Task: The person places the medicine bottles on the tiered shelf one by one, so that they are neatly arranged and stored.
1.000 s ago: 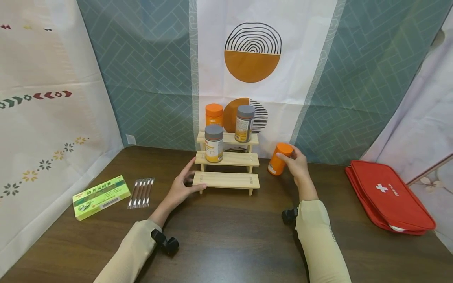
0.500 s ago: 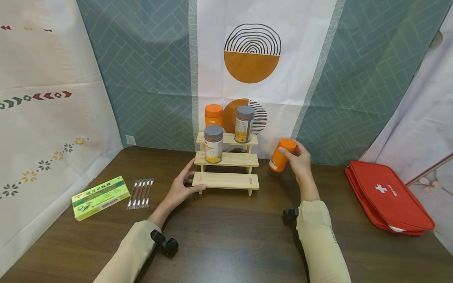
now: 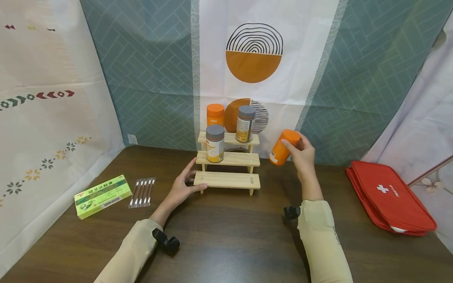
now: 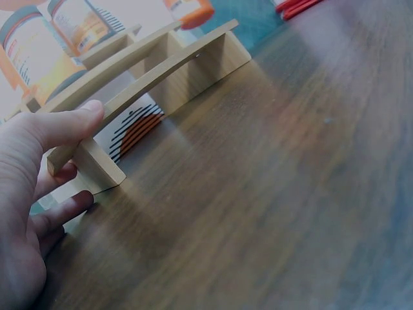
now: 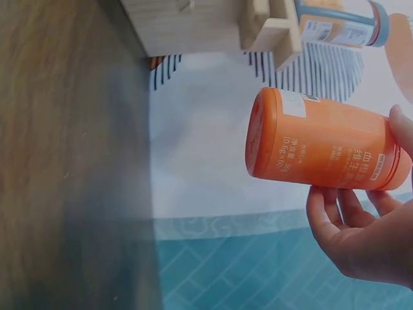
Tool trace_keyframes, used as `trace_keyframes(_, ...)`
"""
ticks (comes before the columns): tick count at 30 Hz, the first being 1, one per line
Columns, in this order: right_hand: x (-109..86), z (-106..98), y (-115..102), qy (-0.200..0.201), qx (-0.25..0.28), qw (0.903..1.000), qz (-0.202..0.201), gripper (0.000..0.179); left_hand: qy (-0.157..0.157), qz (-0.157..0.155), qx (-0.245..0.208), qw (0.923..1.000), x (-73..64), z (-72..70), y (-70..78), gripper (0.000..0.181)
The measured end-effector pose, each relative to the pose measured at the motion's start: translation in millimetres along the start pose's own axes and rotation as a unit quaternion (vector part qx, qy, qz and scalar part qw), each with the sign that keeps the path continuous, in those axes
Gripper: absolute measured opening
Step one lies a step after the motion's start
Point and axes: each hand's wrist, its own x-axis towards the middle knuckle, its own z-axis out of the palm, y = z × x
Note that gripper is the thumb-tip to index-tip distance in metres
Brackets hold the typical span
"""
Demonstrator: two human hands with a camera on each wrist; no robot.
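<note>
My right hand (image 3: 303,152) grips an orange pill bottle (image 3: 284,147) near its lid, thumb on one side and fingers on the other. The bottle is tilted and held in the air right of the three-step wooden display stand (image 3: 226,180); in the right wrist view its printed orange side (image 5: 329,139) shows. My left hand (image 3: 181,187) holds the left end of the stand's lowest step, thumb (image 4: 77,123) on top and fingers around the end. A grey-lidded bottle (image 3: 214,145) stands on the middle step. Another grey-lidded bottle (image 3: 245,125) and an orange bottle (image 3: 214,114), partly hidden, occupy the top step.
Left on the brown table (image 3: 230,236) lie a green-and-yellow medicine box (image 3: 102,196) and a clear pack of cotton swabs (image 3: 142,192). A red first aid bag (image 3: 389,196) lies at the right. Patterned cloth (image 3: 155,86) hangs behind the stand.
My right hand has raised the orange bottle off the table and tilted it further, shifting slightly right. The left hand stays on the stand.
</note>
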Motion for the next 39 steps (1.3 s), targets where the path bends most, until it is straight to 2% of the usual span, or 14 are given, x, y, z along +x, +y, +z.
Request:
trace_keyframes(8,-9.0,10.0,-17.7,-0.016,-0.009,0.9989,-0.043,0.061,0.003,0.003,0.000,1.0000,0.4,-0.2,0.7,0.096)
trace_keyframes(16,-16.8,21.7,-26.2,-0.043,-0.022,0.9959,-0.077,0.060,-0.001,0.001,-0.001,1.0000,0.7,-0.2,0.7,0.096)
trace_keyframes(24,-22.4,39.8,-24.9,-0.082,-0.013,0.9945,-0.064,0.061,-0.002,0.000,-0.002,1.0000,0.4,0.1,0.9,0.096)
trace_keyframes(39,-31.5,69.6,-12.6,-0.101,0.035,0.9923,-0.064,0.060,-0.001,0.007,0.002,1.0000,-0.5,-1.0,0.0,0.097)
